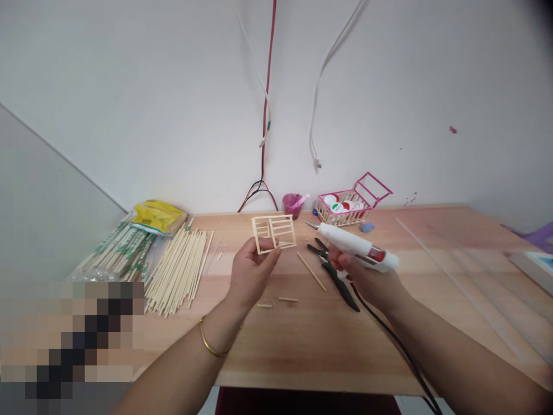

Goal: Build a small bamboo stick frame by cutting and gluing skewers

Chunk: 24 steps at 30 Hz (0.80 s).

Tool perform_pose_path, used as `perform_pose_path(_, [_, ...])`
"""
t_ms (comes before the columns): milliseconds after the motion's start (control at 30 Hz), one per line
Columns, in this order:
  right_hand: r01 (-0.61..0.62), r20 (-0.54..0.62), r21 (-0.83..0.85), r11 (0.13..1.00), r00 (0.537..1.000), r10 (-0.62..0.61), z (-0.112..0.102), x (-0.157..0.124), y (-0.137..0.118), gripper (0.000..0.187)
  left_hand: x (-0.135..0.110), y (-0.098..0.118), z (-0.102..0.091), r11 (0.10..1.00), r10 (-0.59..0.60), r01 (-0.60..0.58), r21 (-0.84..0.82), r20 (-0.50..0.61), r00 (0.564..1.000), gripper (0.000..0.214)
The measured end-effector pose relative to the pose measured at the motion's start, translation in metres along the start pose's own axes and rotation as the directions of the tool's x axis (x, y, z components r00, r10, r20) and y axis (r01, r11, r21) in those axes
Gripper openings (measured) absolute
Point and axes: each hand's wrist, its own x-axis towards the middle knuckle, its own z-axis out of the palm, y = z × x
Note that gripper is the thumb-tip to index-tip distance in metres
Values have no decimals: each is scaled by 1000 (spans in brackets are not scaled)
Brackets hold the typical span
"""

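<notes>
Far left of my left grip, I see wrapped sticks (118, 248) with green print, and on them a yellow packet (158, 218) with dark letters, too small for me to read surely. Nearer to this grip, still on its left, there is a pile of bare sticks (178, 271). My left hand (254, 271) is pinching the small stick frame (272, 233) by its lower edge, between thumb and fingers. The frame stands above this grip, and its longer side seems to run left to right. Behind and to the right of it is a purple cup (288, 203). One loose stick (311, 271) lies on the table between my two grips.

The nozzle (313, 225) of the white glue gun (352, 243) points left, towards the frame's right side, near its upper part; they look apart, but the depth I cannot judge. Pliers (341, 288) lie below the gun, and a basket (341, 220) stands behind it. My right hand (367, 281) is closed around the gun's handle. On the gun I can read no brand.
</notes>
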Motion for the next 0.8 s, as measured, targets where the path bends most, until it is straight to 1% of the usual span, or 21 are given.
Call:
perform_pose_path(33, [-34,-13,-67,997,999,33,-2,1,-2,38,0,0,0,1000,3,-3,7,-17,1000,15])
perform_pose_path(67, [-56,-16,-97,994,998,54,-2,2,-4,34,0,1,-1,1000,4,-3,11,-29,1000,15])
perform_pose_path(133, [-62,16,-109,992,998,64,-2,4,-7,30,1,2,-2,1000,-1,2,14,-41,999,15])
perform_pose_path(233, [-72,81,-123,990,993,82,1,5,-8,32,1,3,-2,1000,2,-1,10,-43,999,15])
perform_pose_path(333, [-86,104,-120,989,990,99,2,5,-4,33,1,4,-2,1000,14,-14,3,-47,999,15])
perform_pose_path(567, [-101,71,-191,976,991,116,2,5,-2,28,0,4,-1,1000,21,-21,4,-51,998,14])
perform_pose_path(800, [-109,65,-197,974,990,124,2,4,-5,29,0,6,-2,1000,22,-21,17,-58,998,14])
